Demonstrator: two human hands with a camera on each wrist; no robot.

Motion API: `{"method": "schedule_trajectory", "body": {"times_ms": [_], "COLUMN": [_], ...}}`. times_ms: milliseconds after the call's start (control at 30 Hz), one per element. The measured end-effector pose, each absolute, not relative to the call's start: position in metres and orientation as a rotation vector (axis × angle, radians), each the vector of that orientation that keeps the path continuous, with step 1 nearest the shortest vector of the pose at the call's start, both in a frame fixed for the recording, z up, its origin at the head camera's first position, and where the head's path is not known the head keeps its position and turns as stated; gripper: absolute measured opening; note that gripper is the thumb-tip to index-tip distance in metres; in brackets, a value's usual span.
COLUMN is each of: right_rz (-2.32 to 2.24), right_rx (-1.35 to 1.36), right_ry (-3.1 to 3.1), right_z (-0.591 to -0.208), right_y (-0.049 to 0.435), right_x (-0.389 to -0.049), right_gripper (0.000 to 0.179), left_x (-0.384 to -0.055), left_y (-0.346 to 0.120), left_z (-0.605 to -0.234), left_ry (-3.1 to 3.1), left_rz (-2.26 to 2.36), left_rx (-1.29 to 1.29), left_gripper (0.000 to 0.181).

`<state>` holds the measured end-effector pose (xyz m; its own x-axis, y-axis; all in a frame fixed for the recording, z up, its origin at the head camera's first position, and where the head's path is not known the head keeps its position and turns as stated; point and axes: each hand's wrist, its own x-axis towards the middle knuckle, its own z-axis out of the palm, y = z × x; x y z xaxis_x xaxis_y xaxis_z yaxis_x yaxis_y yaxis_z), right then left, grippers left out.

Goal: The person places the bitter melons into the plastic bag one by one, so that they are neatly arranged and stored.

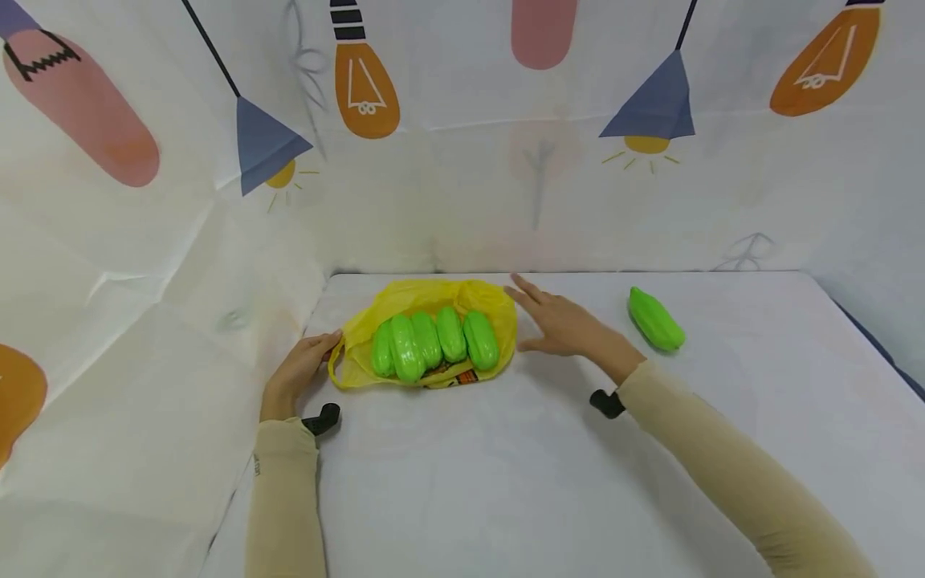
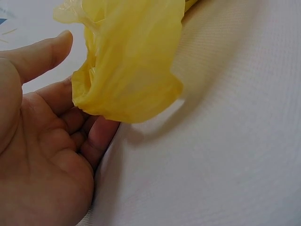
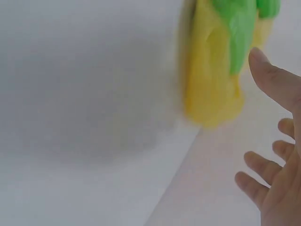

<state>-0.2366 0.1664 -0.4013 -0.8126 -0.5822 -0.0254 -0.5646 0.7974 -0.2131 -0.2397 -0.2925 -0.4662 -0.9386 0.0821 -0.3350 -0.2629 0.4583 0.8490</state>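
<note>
A yellow plastic bag point(image 1: 376, 309) lies on the table's far left part, with several glossy green elongated toy vegetables point(image 1: 407, 349) side by side on it or in its mouth. My left hand point(image 1: 299, 371) is at the bag's left end, by a handle loop. In the left wrist view, its thumb point(image 2: 51, 54) stands away from the bag while the other fingers touch the bag's edge from behind. Just off the bag's right end, my right hand point(image 1: 564, 325) hovers with fingers spread, holding nothing. One more green toy vegetable point(image 1: 655, 319) lies alone farther right.
A white cloth point(image 1: 470, 482) covers the table. Behind it and to the left hang white sheets point(image 1: 462, 201) printed with lamps and bulbs. A small black device point(image 1: 321, 419) sits on the left wrist, another point(image 1: 607, 404) on the right wrist.
</note>
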Motion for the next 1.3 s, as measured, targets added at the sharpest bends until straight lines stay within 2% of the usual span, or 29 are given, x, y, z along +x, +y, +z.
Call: {"method": "schedule_trajectory", "body": {"times_ms": [233,433,633,933,1233,1300], "right_rz": [-0.286,-0.296,-0.344,-0.459,-0.458,-0.459], "right_rx": [-0.633,-0.539,-0.555,-0.530,-0.542,-0.536], "right_ry": [2.947,2.944,2.911,2.764,2.684,2.654], "right_z": [-0.412,-0.421,-0.424,-0.421,-0.415,-0.411], "right_y": [0.270,0.318,0.340,0.361,0.361,0.359], "right_x": [-0.236,-0.229,-0.221,-0.223,-0.230,-0.232], "right_gripper": [0.086,0.079,0.079,0.093,0.099,0.100], "left_x": [-0.240,-0.239,-0.239,-0.239,-0.240,-0.241], "left_y": [-0.293,-0.295,-0.296,-0.292,-0.291,-0.292], "left_z": [-0.466,-0.467,-0.468,-0.466,-0.467,-0.469], "left_ry": [2.389,2.403,2.412,2.355,2.320,2.331], "left_rz": [1.460,1.451,1.447,1.522,1.546,1.533], "left_rx": [-0.145,-0.148,-0.146,-0.153,-0.175,-0.181], "left_gripper": [0.064,0.059,0.056,0.055,0.051,0.056]}}
